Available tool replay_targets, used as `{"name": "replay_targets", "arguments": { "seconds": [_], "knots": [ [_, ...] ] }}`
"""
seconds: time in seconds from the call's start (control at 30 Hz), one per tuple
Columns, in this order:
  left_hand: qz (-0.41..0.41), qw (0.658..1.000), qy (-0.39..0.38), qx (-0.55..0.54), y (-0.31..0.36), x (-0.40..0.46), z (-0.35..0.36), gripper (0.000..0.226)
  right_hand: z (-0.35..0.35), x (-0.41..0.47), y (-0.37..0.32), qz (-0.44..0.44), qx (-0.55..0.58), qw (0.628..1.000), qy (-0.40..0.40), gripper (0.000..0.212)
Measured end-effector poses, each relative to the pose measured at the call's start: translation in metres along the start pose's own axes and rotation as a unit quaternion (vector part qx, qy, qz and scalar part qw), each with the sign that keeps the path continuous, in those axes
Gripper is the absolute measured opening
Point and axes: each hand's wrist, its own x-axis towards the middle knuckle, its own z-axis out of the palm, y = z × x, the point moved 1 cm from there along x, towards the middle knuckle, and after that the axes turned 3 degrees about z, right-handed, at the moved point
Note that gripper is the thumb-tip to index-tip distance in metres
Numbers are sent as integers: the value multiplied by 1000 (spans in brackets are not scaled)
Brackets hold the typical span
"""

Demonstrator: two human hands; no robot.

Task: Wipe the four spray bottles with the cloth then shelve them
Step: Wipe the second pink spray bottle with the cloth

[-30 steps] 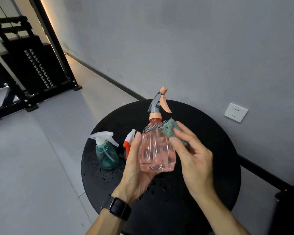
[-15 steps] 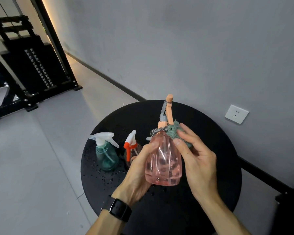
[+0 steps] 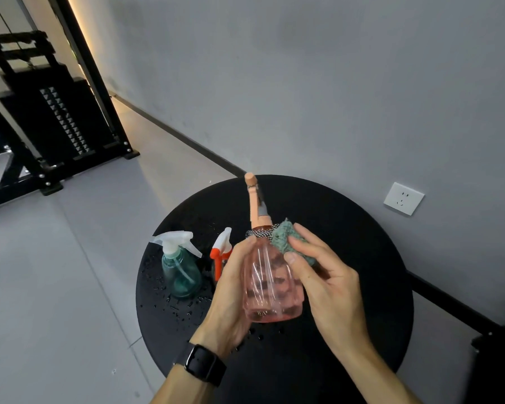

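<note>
A clear pink spray bottle with a peach trigger head is held upright above the round black table. My left hand grips its left side. My right hand presses a green cloth against the bottle's right shoulder near the neck. A teal bottle with a white trigger stands on the table's left part. Beside it, an orange-and-white trigger head of another bottle shows; its body is hidden behind my left hand.
Water drops are scattered on the table around the teal bottle. A black metal rack stands on the floor at the far left. The grey wall behind the table carries a white socket. A dark object sits at the right edge.
The pink bottle has turned in my hands, so its trigger head now points the other way. My left hand shifted its hold. The cloth stays at the neck.
</note>
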Motion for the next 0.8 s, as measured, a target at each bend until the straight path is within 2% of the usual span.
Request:
{"name": "replay_targets", "arguments": {
  "seconds": [0.13,0.27,0.47,0.67,0.8],
  "knots": [
    [-5,1000,-7,-26,7,3,-2,57,-2,-4,-2,7,12,1000,2,32],
    [22,998,-26,-57,16,3,-1,45,-5,-6,-5,-1,18,1000,-2,31],
    [49,991,-37,-115,22,7,-1,75,-6,-2,-5,-8,37,999,6,29],
    [61,985,-26,-157,24,11,1,45,3,-1,-8,-15,71,996,58,46],
    [88,987,-3,-135,25,13,3,38,15,-6,-10,-79,59,990,98,46]
  ]
}}
